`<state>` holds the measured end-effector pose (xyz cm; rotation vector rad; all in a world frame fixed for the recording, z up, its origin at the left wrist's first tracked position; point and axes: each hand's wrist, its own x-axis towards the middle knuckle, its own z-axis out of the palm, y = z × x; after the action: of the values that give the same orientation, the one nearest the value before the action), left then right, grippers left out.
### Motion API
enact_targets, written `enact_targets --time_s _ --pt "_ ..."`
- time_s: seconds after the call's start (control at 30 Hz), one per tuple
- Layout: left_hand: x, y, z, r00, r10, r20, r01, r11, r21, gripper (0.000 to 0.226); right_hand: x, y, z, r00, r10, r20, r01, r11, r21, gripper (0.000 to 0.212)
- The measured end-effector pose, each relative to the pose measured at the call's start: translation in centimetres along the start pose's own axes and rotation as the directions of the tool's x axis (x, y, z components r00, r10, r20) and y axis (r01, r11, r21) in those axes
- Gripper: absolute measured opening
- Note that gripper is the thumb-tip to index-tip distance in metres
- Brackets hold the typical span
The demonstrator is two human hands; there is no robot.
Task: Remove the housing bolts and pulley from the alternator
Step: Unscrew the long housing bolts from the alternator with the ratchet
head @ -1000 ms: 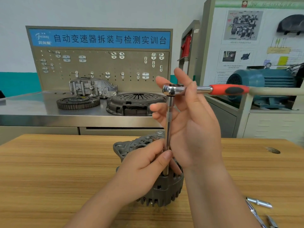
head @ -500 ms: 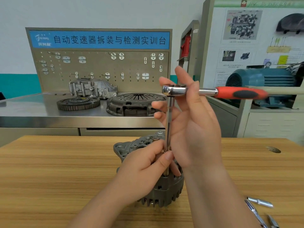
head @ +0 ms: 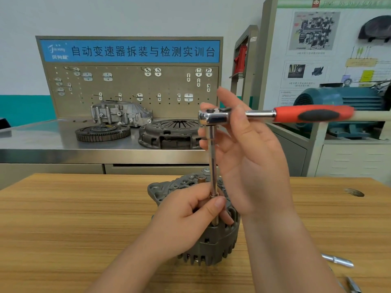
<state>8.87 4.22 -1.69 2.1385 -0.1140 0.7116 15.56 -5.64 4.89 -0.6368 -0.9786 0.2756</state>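
Here's the alternator [head: 211, 244], standing on end in the middle of the wooden surface [head: 74, 218], finned end down and the rear housing up, right under both hands. The left hand [head: 186, 225] is curled round the bottom of the extension bar [head: 212, 161], thumb and fingers wrapped where the bar meets the housing, so the bolt beneath is hidden. Up top, the right hand [head: 249, 157] cradles the head of the ratchet wrench [head: 213, 117], fingers mostly straight behind it and thumb laid across the neck, a light hold; the red handle sticks out to the right with nobody on it. That cast body looks heavy and rigid, so it should sit firm, but standing on end it could rock or spin once torque goes in. My call is to brace the casing around its ribbed middle and leave the thin fins alone. The pulley isn't visible from here. Near the bottom right edge lie a few loose metal bits [head: 338, 260]. Behind, a steel bench [head: 42, 144] carries a toothed flywheel [head: 102, 133], a clutch cover [head: 171, 132] and a cast housing [head: 120, 114] below a pegboard [head: 131, 85] with a blue sign. A teal electric motor [head: 342, 100] sits off to the right under wall charts [head: 317, 39].
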Motion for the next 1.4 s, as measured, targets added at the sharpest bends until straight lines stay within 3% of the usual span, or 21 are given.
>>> enact_targets --time_s 0.17,0.27,0.4,0.53,0.7,0.83,0.93,1.07,1.2,1.3,1.4 --pt "-0.13 0.14 -0.08 1.0 0.012 0.021 -0.012 1.0 0.026 0.03 0.15 0.17 -0.18 0.999 0.037 -0.03 -0.034 0.995 0.099 0.038" --pt "-0.15 0.24 0.0 1.0 -0.008 0.019 0.008 1.0 0.014 0.034 0.13 0.2 -0.28 0.997 -0.048 -0.062 0.044 0.997 -0.06 0.022" --pt "-0.09 0.31 0.11 1.0 -0.017 0.019 0.017 1.0 0.012 0.039 -0.03 -0.05 -0.41 0.989 -0.14 -0.049 0.127 0.97 -0.207 0.019" --pt "-0.21 0.33 0.1 1.0 0.014 0.012 -0.015 0.999 0.05 0.036 0.07 -0.05 -0.49 0.998 -0.03 -0.052 0.028 0.999 -0.027 0.021" --pt "-0.29 0.37 0.1 1.0 0.002 0.026 -0.002 1.0 0.026 0.037 0.23 -0.09 -0.41 0.996 0.085 -0.035 -0.077 0.981 0.176 0.04" --pt "-0.37 0.43 0.2 1.0 -0.014 0.003 0.014 1.0 0.009 0.026 0.13 0.05 -0.23 0.997 -0.047 -0.067 0.049 0.998 0.026 0.017" --pt "-0.37 0.47 0.17 1.0 -0.018 0.006 0.018 0.999 0.037 0.034 0.03 -0.01 -0.21 0.985 -0.149 -0.086 0.137 0.982 -0.126 0.017" --pt "-0.46 0.46 0.16 1.0 -0.011 0.002 0.011 1.0 0.026 0.03 0.06 -0.07 -0.23 0.996 -0.045 -0.073 0.045 0.999 0.005 0.018" --pt "-0.49 0.55 0.11 1.0 -0.012 0.001 0.012 1.0 0.015 0.024 0.13 -0.17 -0.28 0.996 0.036 -0.082 -0.028 0.995 0.099 0.037" --pt "-0.45 0.57 0.2 0.999 -0.033 -0.007 0.033 0.999 0.023 0.021 0.17 -0.05 -0.24 0.996 0.0 -0.092 0.004 0.999 0.046 0.021" --pt "-0.34 0.55 0.34 0.998 -0.056 -0.034 0.057 0.997 0.047 0.018 0.08 -0.18 -0.17 0.988 -0.124 -0.095 0.111 0.985 -0.134 0.013"
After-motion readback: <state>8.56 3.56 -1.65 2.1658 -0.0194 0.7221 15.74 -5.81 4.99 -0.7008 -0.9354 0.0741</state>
